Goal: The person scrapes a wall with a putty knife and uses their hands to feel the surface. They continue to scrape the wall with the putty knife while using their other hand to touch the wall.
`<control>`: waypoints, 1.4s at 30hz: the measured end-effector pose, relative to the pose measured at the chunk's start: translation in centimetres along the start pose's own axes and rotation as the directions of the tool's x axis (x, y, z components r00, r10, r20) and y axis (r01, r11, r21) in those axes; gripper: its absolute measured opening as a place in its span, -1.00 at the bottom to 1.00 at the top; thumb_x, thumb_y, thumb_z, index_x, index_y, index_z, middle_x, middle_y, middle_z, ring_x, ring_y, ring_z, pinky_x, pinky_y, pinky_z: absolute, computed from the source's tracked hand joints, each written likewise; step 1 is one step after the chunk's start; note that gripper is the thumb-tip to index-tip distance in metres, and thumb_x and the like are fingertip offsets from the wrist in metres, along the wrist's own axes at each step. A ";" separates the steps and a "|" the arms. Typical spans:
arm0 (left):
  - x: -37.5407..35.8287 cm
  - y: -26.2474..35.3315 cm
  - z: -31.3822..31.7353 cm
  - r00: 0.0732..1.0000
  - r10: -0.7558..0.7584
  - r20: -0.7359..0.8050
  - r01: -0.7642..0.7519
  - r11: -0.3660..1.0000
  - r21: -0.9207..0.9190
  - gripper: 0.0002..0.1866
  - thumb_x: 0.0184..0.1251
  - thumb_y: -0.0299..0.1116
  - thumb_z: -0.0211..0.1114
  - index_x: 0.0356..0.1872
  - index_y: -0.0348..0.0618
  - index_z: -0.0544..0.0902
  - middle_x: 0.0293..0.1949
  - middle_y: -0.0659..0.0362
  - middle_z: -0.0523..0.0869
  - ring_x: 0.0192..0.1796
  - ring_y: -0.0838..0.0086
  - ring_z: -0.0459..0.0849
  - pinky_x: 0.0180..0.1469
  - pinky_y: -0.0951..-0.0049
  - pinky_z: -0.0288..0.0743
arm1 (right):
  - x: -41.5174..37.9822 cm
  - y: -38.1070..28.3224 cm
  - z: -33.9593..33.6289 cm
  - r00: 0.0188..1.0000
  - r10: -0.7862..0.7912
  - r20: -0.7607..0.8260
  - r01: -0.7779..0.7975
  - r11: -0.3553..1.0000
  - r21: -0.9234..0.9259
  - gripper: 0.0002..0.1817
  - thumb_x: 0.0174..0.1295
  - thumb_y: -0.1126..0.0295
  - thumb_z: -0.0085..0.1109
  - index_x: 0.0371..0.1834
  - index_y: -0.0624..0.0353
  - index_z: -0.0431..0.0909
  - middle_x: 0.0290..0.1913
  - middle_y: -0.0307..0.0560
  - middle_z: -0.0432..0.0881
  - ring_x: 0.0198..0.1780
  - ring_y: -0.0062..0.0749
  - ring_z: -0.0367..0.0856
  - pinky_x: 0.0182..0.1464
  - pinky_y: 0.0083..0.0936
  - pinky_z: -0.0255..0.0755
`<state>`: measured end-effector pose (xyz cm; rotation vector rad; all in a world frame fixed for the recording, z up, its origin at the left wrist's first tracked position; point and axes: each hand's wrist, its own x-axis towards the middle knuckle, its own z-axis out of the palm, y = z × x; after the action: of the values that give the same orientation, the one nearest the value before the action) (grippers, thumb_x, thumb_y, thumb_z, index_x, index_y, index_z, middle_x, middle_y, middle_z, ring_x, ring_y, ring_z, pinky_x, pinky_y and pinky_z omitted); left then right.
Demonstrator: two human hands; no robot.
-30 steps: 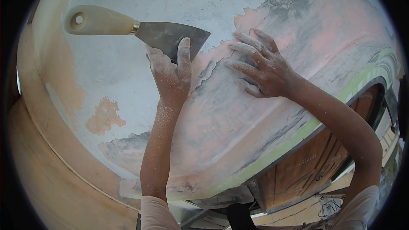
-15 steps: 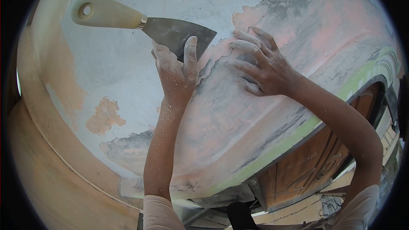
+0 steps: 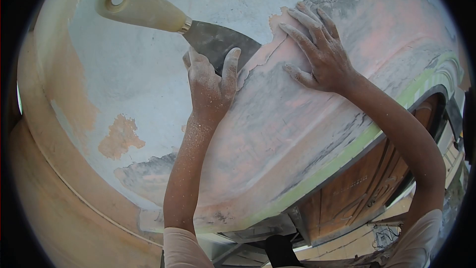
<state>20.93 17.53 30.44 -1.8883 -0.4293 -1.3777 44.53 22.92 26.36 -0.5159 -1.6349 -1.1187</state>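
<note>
My left hand (image 3: 212,79), dusted white, grips a putty knife (image 3: 218,39) by its grey metal blade, thumb on the near face. The knife's pale handle (image 3: 148,10), with a hole at its end, points up and left. The blade's far corner lies by the ragged edge of the light blue paint (image 3: 148,64). To the right, my right hand (image 3: 322,52) is spread with its fingers stretched over the pink and grey sanded patch (image 3: 277,114), fingertips by the flaking edge. Whether every fingertip touches is hard to tell.
A tan patch (image 3: 120,136) shows in the blue paint at lower left. A pale green strip (image 3: 317,168) runs along the panel's lower right edge, above a brown door panel (image 3: 352,188). Tan bodywork (image 3: 64,183) curves along the left.
My right hand has moved up and slightly right, its fingers now straighter along the paint edge. My left hand and the putty knife have shifted a little right, with the handle tilting slightly more.
</note>
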 end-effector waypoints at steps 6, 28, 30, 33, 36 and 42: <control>0.1 0.1 -0.6 0.995 -0.102 0.008 0.102 0.995 -0.003 -0.75 0.24 -0.41 0.28 -0.16 -0.40 0.55 -0.20 -0.10 0.55 -0.15 0.12 0.41 -0.02 0.21 0.25 | -0.5 -0.7 0.1 0.999 0.004 0.050 -0.005 1.000 0.015 -0.22 0.16 -0.11 0.12 0.42 -0.10 0.13 0.42 0.05 0.10 0.50 -0.10 -0.08 0.50 0.03 -0.25; -1.3 -0.6 -3.4 0.999 -0.053 -0.008 0.053 0.998 0.026 -0.70 0.25 -0.41 0.29 -0.12 -0.44 0.49 -0.24 -0.06 0.60 -0.16 0.15 0.54 -0.06 0.27 0.37 | -0.6 -1.3 0.3 0.998 -0.026 0.062 0.024 0.999 0.034 -0.17 0.16 -0.11 0.13 0.44 0.01 0.10 0.45 0.01 0.07 0.51 -0.11 -0.11 0.49 0.06 -0.32; -1.8 -1.2 -3.4 0.994 0.048 0.102 -0.063 0.988 0.142 -0.65 0.23 -0.40 0.31 -0.09 -0.43 0.45 -0.21 -0.07 0.60 -0.14 0.21 0.53 -0.04 0.29 0.37 | -0.4 -1.3 0.3 0.997 -0.032 0.065 0.030 0.999 0.035 -0.17 0.17 -0.12 0.12 0.44 0.01 0.10 0.45 0.01 0.07 0.51 -0.12 -0.11 0.49 0.06 -0.32; -0.4 -0.3 -3.2 0.936 -0.348 -0.052 0.339 0.932 -0.130 -0.66 0.21 -0.42 0.32 -0.08 -0.41 0.47 -0.21 -0.07 0.60 -0.08 0.12 0.45 0.01 0.23 0.30 | -0.6 -1.3 0.3 0.997 -0.027 0.066 0.025 0.999 0.033 -0.18 0.17 -0.12 0.11 0.44 0.01 0.10 0.44 0.01 0.07 0.51 -0.11 -0.11 0.49 0.06 -0.32; -1.5 -0.7 -2.6 0.998 -0.067 0.019 0.067 0.998 -0.020 -0.74 0.22 -0.42 0.31 -0.17 -0.40 0.53 -0.21 -0.06 0.60 -0.09 0.13 0.44 -0.01 0.25 0.31 | -0.5 -1.3 0.3 0.998 -0.029 0.063 0.027 0.999 0.030 -0.18 0.18 -0.11 0.11 0.44 0.01 0.10 0.44 0.01 0.07 0.52 -0.11 -0.12 0.48 0.07 -0.32; -1.4 -0.2 -2.4 0.977 -0.208 -0.049 0.202 0.973 -0.108 -0.80 0.18 -0.48 0.32 -0.24 -0.39 0.56 -0.19 -0.07 0.59 -0.10 0.11 0.42 -0.05 0.26 0.31 | -0.7 -1.3 0.3 0.998 -0.030 0.060 0.028 0.999 0.032 -0.18 0.18 -0.11 0.12 0.44 0.00 0.10 0.44 0.01 0.08 0.52 -0.11 -0.13 0.48 0.08 -0.31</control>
<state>18.66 16.10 29.57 -1.9217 -0.5453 -1.6155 43.63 22.67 25.23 -0.5119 -1.7147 -1.1067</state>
